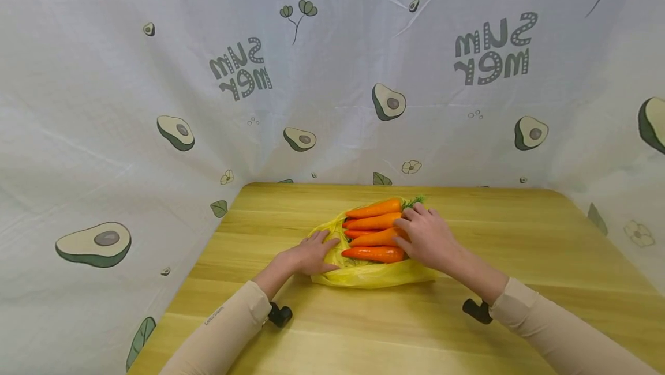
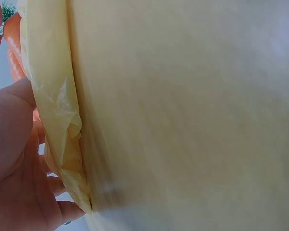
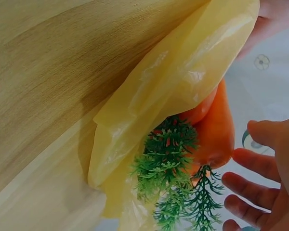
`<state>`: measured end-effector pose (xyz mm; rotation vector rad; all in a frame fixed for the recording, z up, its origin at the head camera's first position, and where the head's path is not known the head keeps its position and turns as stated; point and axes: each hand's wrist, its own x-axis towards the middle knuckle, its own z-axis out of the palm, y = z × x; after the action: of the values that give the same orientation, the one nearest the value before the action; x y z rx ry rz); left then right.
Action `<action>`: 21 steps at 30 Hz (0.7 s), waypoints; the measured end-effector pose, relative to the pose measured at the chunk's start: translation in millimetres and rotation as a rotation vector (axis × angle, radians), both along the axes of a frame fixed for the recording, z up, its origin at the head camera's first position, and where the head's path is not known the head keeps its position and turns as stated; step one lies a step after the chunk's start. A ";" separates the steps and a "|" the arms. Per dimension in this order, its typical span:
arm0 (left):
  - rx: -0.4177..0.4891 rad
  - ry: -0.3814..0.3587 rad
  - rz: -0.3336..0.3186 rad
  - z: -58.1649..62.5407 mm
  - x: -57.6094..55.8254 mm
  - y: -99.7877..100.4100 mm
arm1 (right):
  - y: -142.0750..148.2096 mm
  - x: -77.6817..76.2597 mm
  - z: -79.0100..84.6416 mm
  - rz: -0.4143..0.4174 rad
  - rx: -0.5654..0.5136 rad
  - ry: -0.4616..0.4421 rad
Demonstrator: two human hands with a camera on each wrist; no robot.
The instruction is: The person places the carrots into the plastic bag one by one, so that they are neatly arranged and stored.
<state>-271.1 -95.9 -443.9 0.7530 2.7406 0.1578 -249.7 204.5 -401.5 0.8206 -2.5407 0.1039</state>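
Several orange carrots [image 1: 373, 222] lie side by side on a spread yellow plastic bag [image 1: 374, 277], their tips toward the left. At their right end, green leafy tops [image 3: 168, 154] hang out beside the bag's edge in the right wrist view. My left hand [image 1: 312, 255] rests on the left part of the bag with fingers spread; the left wrist view has its fingertips right at the yellow plastic. Over the carrots' thick ends reaches my right hand [image 1: 427, 235]. Its fingers [image 3: 253, 187] are apart and loosely bent, close beside an orange carrot, gripping nothing.
The bag lies on a wooden table [image 1: 499, 236], near its middle. A white cloth [image 1: 332, 75] printed with avocados and lettering hangs behind the table and along both sides. A black wrist mount [image 1: 280, 314] shows under the left sleeve, another [image 1: 477, 310] by the right one.
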 end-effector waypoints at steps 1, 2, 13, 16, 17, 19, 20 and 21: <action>0.000 0.001 0.000 -0.2 -0.3 0.3 | 0.6 0.5 0.1 0.000 -0.005 0.001; 0.000 0.000 0.000 -0.5 -0.4 0.4 | 1.3 0.9 0.0 0.001 -0.012 0.003; 0.048 -0.032 -0.010 -0.4 -1.6 -6.3 | 11.8 4.0 4.2 -0.019 -0.089 -0.001; 0.080 -0.053 0.000 1.6 -1.6 -8.6 | 15.6 4.5 6.9 -0.032 -0.097 -0.009; 0.087 -0.059 0.004 1.9 -1.8 -9.5 | 17.0 4.7 7.3 -0.037 -0.097 -0.012; 0.106 -0.063 0.013 2.3 -2.5 -11.1 | 19.9 4.6 7.9 -0.044 -0.100 -0.021; 0.115 -0.061 0.017 2.1 -3.2 -12.0 | 21.4 4.4 7.9 -0.047 -0.103 -0.025; 0.126 -0.060 0.020 2.3 -3.9 -12.8 | 22.9 4.2 7.8 -0.050 -0.105 -0.028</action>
<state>-275.0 -108.7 -441.6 0.7405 2.7023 0.3540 -245.5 227.4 -393.7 0.7198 -2.5555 0.2314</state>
